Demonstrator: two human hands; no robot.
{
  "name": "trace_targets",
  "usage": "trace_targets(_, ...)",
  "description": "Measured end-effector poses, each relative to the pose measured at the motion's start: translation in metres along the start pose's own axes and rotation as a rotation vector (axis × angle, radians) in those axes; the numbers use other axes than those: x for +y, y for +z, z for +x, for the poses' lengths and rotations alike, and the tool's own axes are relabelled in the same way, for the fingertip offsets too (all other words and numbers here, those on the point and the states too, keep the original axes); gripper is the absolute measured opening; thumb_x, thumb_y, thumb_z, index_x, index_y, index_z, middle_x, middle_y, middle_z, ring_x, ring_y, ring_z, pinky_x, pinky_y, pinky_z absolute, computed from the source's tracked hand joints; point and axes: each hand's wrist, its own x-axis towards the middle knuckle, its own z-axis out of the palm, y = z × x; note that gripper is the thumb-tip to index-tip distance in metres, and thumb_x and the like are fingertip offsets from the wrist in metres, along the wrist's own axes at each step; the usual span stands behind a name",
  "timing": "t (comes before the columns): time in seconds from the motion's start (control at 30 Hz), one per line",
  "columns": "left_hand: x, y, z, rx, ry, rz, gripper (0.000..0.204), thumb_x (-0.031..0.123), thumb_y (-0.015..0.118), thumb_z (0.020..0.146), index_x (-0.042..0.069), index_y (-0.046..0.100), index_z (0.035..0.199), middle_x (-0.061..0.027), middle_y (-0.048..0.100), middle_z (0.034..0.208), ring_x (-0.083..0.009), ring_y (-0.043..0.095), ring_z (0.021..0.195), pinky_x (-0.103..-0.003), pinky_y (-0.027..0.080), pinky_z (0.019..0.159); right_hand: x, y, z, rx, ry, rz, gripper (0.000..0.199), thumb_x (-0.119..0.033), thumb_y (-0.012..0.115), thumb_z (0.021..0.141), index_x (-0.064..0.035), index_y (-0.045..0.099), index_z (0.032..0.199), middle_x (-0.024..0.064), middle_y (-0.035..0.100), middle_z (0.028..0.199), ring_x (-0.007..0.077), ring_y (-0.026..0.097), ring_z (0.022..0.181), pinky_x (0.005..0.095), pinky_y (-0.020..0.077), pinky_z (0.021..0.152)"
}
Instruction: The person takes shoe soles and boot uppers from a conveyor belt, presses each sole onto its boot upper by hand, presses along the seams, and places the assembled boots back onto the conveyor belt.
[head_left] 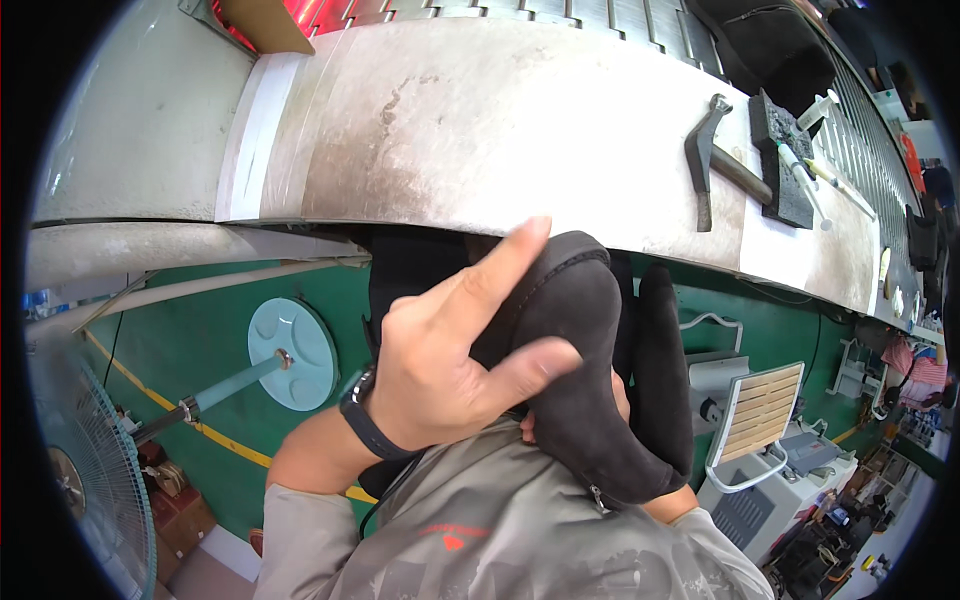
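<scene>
A: What does the left hand (440,370) have hold of?

B: A dark suede ankle boot (590,380), held up in front of the person's chest, below the near edge of the table (480,120). The left grip is only half closed: the thumb presses across the boot's upper, the index finger points straight up past its collar, and the other fingers curl in behind. A black wristband (368,418) sits on that wrist.

A: And the right hand (622,398)?

B: Almost all of it is hidden behind the boot. Only a sliver of skin shows at the boot's right side, so I cannot tell how far that grip is closed or what it holds.

A: Where does the boot sit against the table?

B: It hangs off the table, its collar just under the near edge, its lower end down by the grey jacket (500,530).

A: What lies on the table?

B: A hammer (712,160) near the right end, touching a black foam block (782,160) with 2 white syringe-like tubes (800,170) on it.

A: And below?

B: A green floor (200,330), a pale blue round fan base (292,352) and a fan cage (90,480) at the lower left.
</scene>
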Motion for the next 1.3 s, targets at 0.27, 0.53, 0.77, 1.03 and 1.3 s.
trace_targets(0.27, 0.028, -0.022, 0.04, -0.291, 0.115, 0.53, 0.079, 0.034, 0.098, 0.074, 0.004, 0.069, 0.14, -0.0148, 0.079, 0.102, -0.0299, 0.078, 0.084, -0.034, 0.063, 0.074, -0.007, 0.01, -0.009, 0.121, 0.028, -0.1, 0.076, -0.062, 0.04, 0.112, 0.0034, 0.044, 0.151, 0.033, 0.07, 0.116, 0.0462, 0.076, 0.09, 0.0578, 0.0651, 0.082)
trace_targets(0.53, -0.006, 0.001, 0.03, -0.109, -0.006, -0.212, 0.089, 0.011, 0.099, 0.077, 0.001, 0.058, 0.155, -0.02, 0.074, 0.132, -0.023, 0.075, 0.115, -0.037, 0.066, 0.088, -0.038, 0.054, -0.024, 0.032, 0.121, 0.101, 0.046, -0.038, 0.046, 0.116, 0.0049, 0.063, 0.116, 0.0227, 0.071, 0.099, 0.0364, 0.073, 0.09, 0.0465, 0.0616, 0.084)
trace_targets(0.77, 0.004, -0.002, 0.043, -0.121, -0.168, -0.139, 0.072, -0.001, 0.087, 0.086, 0.0, 0.06, 0.153, -0.0194, 0.077, 0.125, -0.0177, 0.075, 0.104, -0.03, 0.065, 0.08, -0.028, 0.034, -0.019, -0.048, 0.245, 0.192, 0.05, -0.04, 0.043, 0.116, 0.0049, 0.064, 0.116, 0.0229, 0.071, 0.106, 0.0385, 0.07, 0.103, 0.0473, 0.0567, 0.095)
trace_targets(1.03, -0.024, -0.005, 0.044, -0.164, -0.283, -0.564, 0.059, 0.0, 0.082, 0.09, 0.0, 0.066, 0.147, -0.0152, 0.08, 0.11, -0.0095, 0.07, 0.087, -0.026, 0.059, 0.075, -0.031, 0.044, -0.017, -0.01, 0.18, -0.046, 0.045, -0.035, 0.044, 0.116, 0.0059, 0.062, 0.114, 0.0255, 0.07, 0.105, 0.0407, 0.07, 0.104, 0.0486, 0.0568, 0.097)
trace_targets(1.3, -0.004, -0.005, 0.034, -0.14, -0.358, -0.326, 0.083, 0.009, 0.094, 0.085, -0.002, 0.055, 0.156, -0.0158, 0.077, 0.121, -0.0124, 0.071, 0.098, -0.024, 0.061, 0.079, -0.026, 0.043, -0.012, 0.089, 0.221, -0.046, 0.034, -0.027, 0.052, 0.116, 0.0051, 0.062, 0.114, 0.0226, 0.072, 0.104, 0.0371, 0.072, 0.102, 0.0432, 0.0588, 0.096)
